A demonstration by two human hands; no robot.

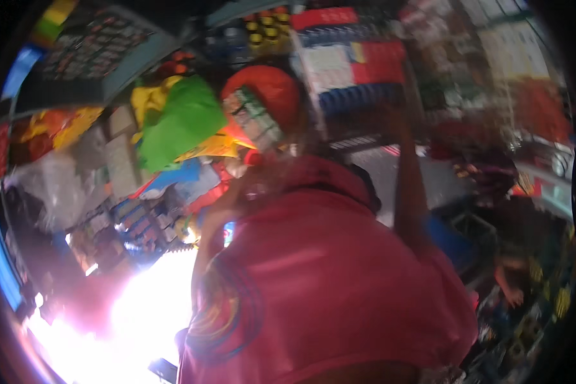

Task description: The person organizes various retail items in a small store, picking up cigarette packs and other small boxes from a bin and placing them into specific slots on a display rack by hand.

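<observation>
Below me are my red shirt and both of my arms. My left hand [238,180] is blurred in front of my body, near colourful plastic bags and just below a green-and-white wrapped pack [254,117]. Whether it touches or grips anything is unclear. The pack lies tilted against a round orange-red object [269,89]. My right arm stretches up towards the shelf, and my right hand [392,109] is a dark blur beside a row of dark blue packets [355,98]; its fingers cannot be made out.
Bright green plastic [185,122] and yellow bags lie at the left. Red and white packs [329,67] stack up on the shelf, near yellow-topped bottles [269,31]. A blue container [449,242] is at the right, with a person's bare limb [511,285] beyond. Glare covers the lower left.
</observation>
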